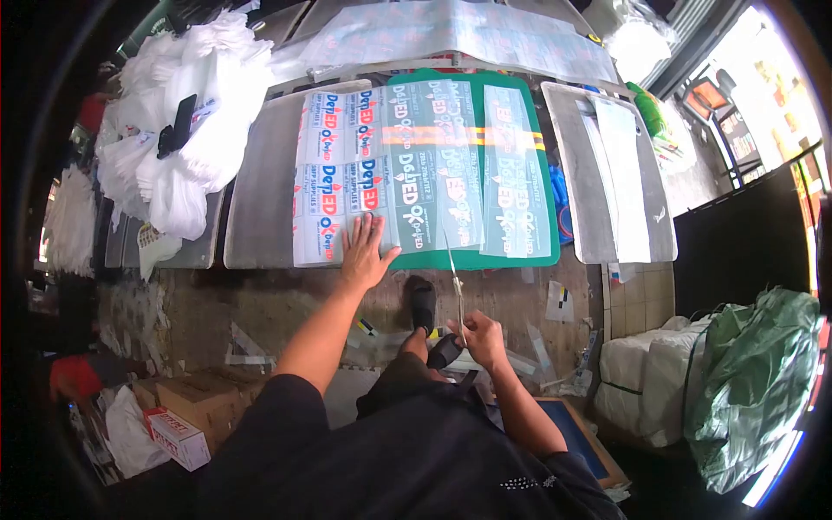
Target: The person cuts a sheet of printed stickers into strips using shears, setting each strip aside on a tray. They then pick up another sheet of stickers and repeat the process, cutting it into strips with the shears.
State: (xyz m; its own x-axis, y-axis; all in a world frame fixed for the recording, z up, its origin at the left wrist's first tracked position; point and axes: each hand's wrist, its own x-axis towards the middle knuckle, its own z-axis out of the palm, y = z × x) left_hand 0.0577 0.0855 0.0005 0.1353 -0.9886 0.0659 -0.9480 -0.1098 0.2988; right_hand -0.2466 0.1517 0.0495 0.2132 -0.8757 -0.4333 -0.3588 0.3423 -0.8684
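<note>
Printed plastic sheets (334, 182) with red and blue lettering lie on the left part of a green board (542, 208). Beside them, strips with white lettering (511, 186) rest on the green. My left hand (365, 253) is spread flat on the lower edge of the sheets, fingers apart. Below the board's near edge, my right hand (479, 336) is closed around a thin, pale tool (458, 290), whose narrow tip points up to the strips. The tool's exact kind is hard to make out.
White plastic bags (186, 113) are heaped at the upper left. A grey board with white strips (617, 173) stands right. Cardboard boxes (204, 403) are lower left; wrapped bundles (650, 377) and a green sack (754, 381) lower right. Scraps litter the floor.
</note>
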